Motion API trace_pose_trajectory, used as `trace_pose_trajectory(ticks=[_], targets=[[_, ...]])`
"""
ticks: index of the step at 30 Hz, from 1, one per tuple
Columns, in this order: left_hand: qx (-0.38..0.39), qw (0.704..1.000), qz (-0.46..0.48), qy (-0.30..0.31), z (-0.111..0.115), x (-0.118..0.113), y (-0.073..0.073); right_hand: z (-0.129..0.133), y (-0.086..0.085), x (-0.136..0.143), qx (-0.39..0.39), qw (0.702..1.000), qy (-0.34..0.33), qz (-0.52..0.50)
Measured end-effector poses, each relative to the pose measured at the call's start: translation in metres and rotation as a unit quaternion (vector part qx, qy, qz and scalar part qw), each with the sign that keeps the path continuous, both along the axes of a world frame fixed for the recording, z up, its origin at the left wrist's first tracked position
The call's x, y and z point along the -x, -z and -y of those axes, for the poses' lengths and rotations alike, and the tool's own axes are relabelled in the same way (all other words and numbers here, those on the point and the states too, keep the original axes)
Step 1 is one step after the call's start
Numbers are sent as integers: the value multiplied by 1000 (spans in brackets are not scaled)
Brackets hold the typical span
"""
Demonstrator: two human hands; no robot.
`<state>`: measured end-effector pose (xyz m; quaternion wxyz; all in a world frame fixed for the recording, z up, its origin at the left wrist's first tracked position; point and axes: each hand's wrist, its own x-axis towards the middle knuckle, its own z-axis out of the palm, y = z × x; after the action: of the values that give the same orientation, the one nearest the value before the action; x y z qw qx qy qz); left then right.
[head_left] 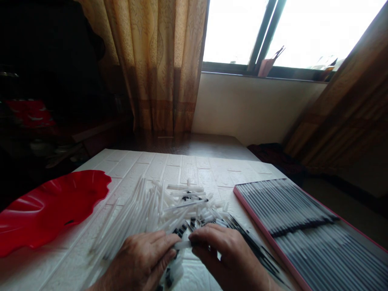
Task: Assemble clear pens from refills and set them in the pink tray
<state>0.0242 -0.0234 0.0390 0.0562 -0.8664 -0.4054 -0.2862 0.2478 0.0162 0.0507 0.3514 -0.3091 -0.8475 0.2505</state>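
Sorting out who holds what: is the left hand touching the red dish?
No, the left hand grips a pale tube, well apart from the red dish.

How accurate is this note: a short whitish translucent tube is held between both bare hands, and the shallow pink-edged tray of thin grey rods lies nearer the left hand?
Not quite: in the head view, the pink-edged tray lies nearer the right hand. The rest stands.
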Motion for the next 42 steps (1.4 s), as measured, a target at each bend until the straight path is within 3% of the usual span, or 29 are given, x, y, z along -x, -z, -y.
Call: trace_pose_trajectory(ticks=[14,23,29,33,38,42], targets=[[26,999,30,14,-1,1,3,0,4,0,-52,999,4,9],[23,999,7,22,1,0,0,3,2,1,-118,983,66,123],[-17,1000,1,21,2,-1,-5,5,4,5,-174,972,79,140],[-15,1000,10,25,1,-2,-5,5,4,5,-141,978,65,138],[17,999,33,22,0,-1,-3,5,-2,1,-28,995,22,91],[7,999,51,13,0,2,1,4,-3,-2,-15,998,4,54]])
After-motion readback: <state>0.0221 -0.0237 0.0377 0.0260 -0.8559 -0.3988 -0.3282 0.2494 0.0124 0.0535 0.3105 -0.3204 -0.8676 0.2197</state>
